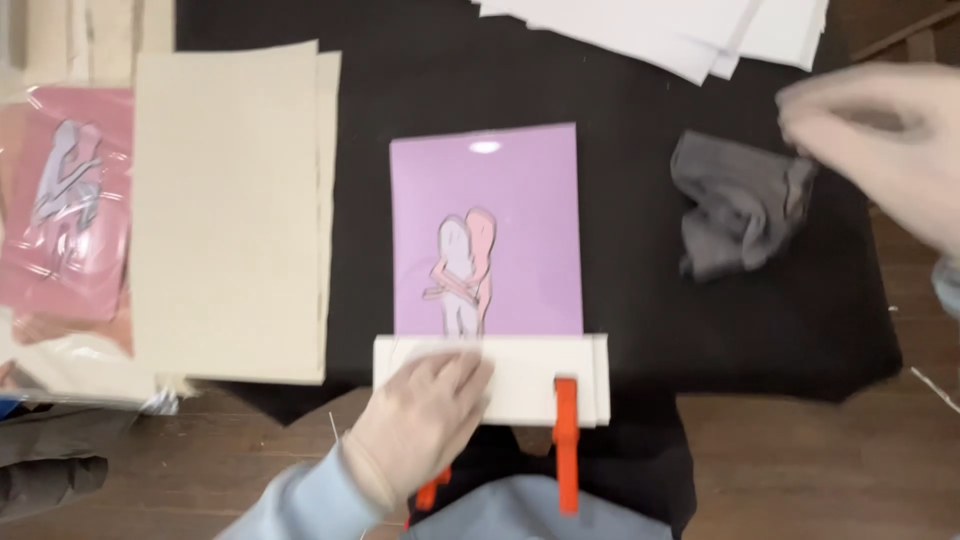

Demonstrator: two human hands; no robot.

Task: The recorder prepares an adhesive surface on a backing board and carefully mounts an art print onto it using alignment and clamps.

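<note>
Nearest, the left hand (425, 415) presses flat on the white block (520, 378) clamping the purple print's (500, 220) near edge. Farther right, the blurred right hand (880, 140) pinches the grey cloth (735, 205), bare black mat (640, 260) between.

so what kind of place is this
Probably a craft or print-finishing worktable. A purple art print lies on a black mat under a clamped white block, with stacked beige boards, white sheets and a grey cloth.

Glossy purple sheet (487, 230) — matt black cloth (620, 60), crumpled grey rag (735, 205).
</note>
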